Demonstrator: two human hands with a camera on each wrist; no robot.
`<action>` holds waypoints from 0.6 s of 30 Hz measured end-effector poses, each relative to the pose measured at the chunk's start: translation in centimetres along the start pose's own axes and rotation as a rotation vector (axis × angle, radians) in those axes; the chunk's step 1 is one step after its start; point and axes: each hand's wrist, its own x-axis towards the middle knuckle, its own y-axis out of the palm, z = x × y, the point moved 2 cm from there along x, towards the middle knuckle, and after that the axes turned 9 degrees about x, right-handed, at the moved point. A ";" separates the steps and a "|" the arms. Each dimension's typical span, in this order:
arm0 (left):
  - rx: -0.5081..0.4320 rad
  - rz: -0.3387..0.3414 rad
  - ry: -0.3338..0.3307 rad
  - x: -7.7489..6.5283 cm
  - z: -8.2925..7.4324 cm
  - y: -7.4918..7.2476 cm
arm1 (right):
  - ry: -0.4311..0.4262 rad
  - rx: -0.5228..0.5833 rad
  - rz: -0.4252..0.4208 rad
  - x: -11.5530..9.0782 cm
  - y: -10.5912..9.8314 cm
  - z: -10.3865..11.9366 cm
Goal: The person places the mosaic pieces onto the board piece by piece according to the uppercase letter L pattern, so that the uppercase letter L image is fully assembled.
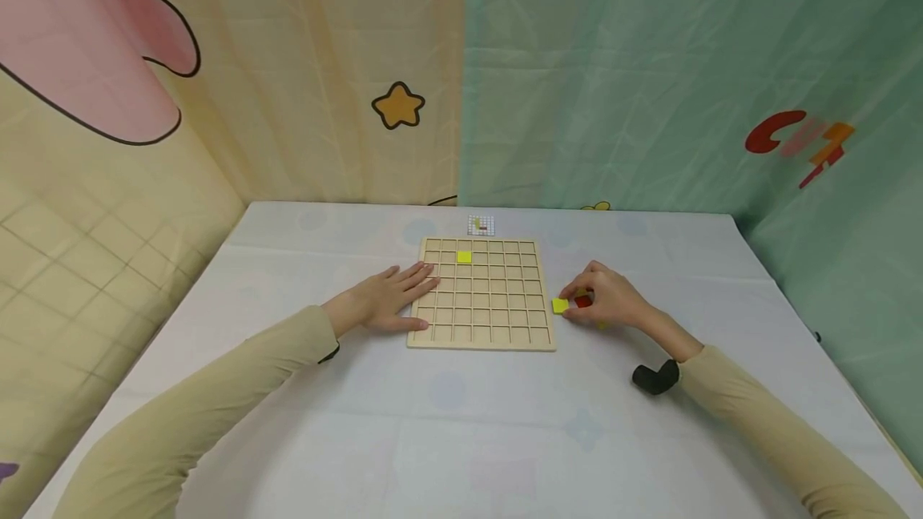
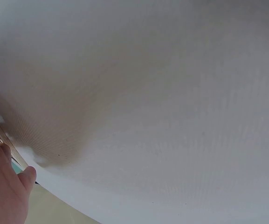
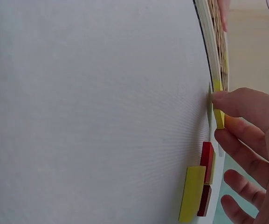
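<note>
A wooden grid board (image 1: 505, 345) lies on the table, with one yellow square tile (image 1: 465, 257) in a cell near its far edge. My left hand (image 1: 389, 299) rests with spread, straight fingers on the board's left edge; the left wrist view shows only part of this hand (image 2: 6, 186). Just right of the board, my right hand (image 1: 609, 297) pinches another yellow tile (image 1: 560, 306) between thumb and fingers. In the right wrist view that tile (image 3: 219, 119) is held off the table. Red tiles (image 3: 207, 158) and a loose yellow tile (image 3: 192, 193) lie beneath the right hand, partly hidden in the head view.
A small printed grid card (image 1: 481, 225) with coloured cells lies beyond the board's far edge. A white cloth (image 1: 447, 439) covers the table. Patterned curtains (image 1: 613, 78) hang behind and at the sides. A black wrist device (image 1: 656, 378) sits at my right cuff.
</note>
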 end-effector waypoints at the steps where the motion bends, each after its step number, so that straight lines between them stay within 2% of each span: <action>1: 0.001 0.001 0.000 0.0 0.0 0.0 | 0.002 -0.004 -0.002 0.0 -0.1 0.0; 9: 0.019 0.017 -0.006 0.0 0.0 -0.1 | 0.005 0.000 -0.033 0.7 -0.8 0.5; 18: 0.021 -0.011 0.009 -0.2 -0.1 -0.2 | -0.010 0.003 -0.069 1.6 -1.0 1.3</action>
